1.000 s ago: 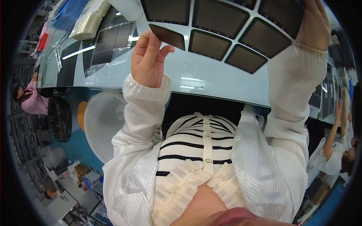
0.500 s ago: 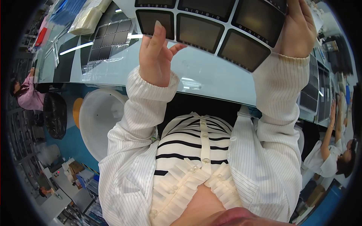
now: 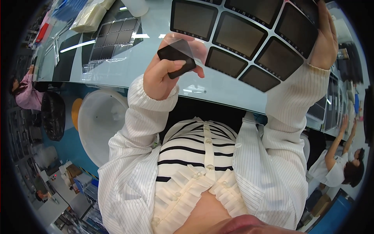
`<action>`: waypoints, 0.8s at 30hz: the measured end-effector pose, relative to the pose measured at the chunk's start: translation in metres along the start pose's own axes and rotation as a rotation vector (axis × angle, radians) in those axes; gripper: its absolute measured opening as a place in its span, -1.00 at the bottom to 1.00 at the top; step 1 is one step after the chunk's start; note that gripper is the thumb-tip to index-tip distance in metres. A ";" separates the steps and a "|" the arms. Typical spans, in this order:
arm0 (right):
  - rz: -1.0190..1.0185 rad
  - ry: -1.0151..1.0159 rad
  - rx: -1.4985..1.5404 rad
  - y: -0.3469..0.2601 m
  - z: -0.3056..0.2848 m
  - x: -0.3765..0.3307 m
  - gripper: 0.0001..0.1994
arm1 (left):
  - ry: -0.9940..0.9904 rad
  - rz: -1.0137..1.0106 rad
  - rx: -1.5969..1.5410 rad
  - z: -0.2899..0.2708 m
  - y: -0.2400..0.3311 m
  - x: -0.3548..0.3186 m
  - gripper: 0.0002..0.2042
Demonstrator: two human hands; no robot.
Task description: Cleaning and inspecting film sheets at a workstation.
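My right hand (image 3: pixel 325 43) grips the right edge of a raised, tilted sheet of dark rounded-square panels (image 3: pixel 239 35) set in pale borders. Part of the sheet runs past the top of the view. Left of its lower edge, my left hand (image 3: pixel 157 76) pinches a dark rounded-square panel (image 3: pixel 177 64), thumb on its face. Clear film shows at that panel's upper right, beside the sheet. I cannot tell whether the panel is a bent corner of the sheet or a separate piece. Fingers behind the film show through it.
Another sheet of dark panels (image 3: pixel 115 37) lies in clear plastic on the glass-topped table (image 3: pixel 124 70). Behind it are cream plastic packets (image 3: pixel 89 17) and a white container (image 3: pixel 134 6). A white bucket (image 3: pixel 103 124) stands below the table edge. People sit at far left and right.
The sheet has moved lower and right, with my right hand. My left hand, earlier with its thumb raised at the sheet's lower left panel, now pinches a dark panel lower down.
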State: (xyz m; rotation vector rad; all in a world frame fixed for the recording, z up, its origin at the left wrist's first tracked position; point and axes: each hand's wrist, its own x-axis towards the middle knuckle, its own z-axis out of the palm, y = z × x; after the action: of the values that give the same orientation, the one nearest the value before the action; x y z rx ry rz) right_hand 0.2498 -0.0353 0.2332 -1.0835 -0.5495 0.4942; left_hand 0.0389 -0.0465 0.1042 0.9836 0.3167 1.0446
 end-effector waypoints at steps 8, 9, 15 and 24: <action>-0.467 -0.150 -0.061 0.022 -0.041 0.047 -0.83 | 0.010 -0.074 0.273 -0.003 -0.004 -0.009 -0.54; -0.471 -0.151 -0.060 0.022 -0.053 0.056 -0.83 | 0.086 -0.069 0.236 -0.003 -0.005 -0.010 -0.52; -0.670 -0.142 0.120 0.022 -0.045 0.039 -0.76 | 0.303 -0.179 0.186 -0.038 -0.016 -0.010 -0.58; -0.802 -0.130 0.126 0.067 -0.007 -0.034 -0.88 | 0.149 -0.186 -0.281 0.044 -0.041 0.019 -0.58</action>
State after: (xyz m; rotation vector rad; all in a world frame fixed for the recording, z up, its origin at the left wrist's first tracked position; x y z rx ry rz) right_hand 0.2209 -0.0358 0.1635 -0.6342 -0.9901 -0.1080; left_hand 0.1003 -0.0594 0.0997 0.6132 0.3654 0.9630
